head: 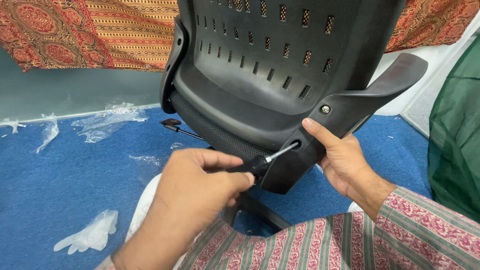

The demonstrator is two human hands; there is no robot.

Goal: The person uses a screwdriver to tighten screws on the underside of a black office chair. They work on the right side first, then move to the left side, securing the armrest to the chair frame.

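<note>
A black plastic office chair back (280, 65) with rows of slots lies tilted in front of me on the blue carpet. Its armrest (395, 77) juts out to the right, and a screw (325, 109) sits in the armrest bracket. My left hand (197, 187) is shut on the black handle of a screwdriver (267, 159). The metal shaft of the screwdriver reaches into a hole in the bracket's lower end. My right hand (340, 157) grips that bracket from the right, thumb pressed on top near the hole.
Blue carpet (60, 185) is strewn with clear plastic wrap (107, 122) and a crumpled white plastic bag (87, 235). A thin chair lever (175, 126) sticks out at the left. Patterned red cloth (90, 30) hangs behind; green mesh fabric (457, 130) stands at the right.
</note>
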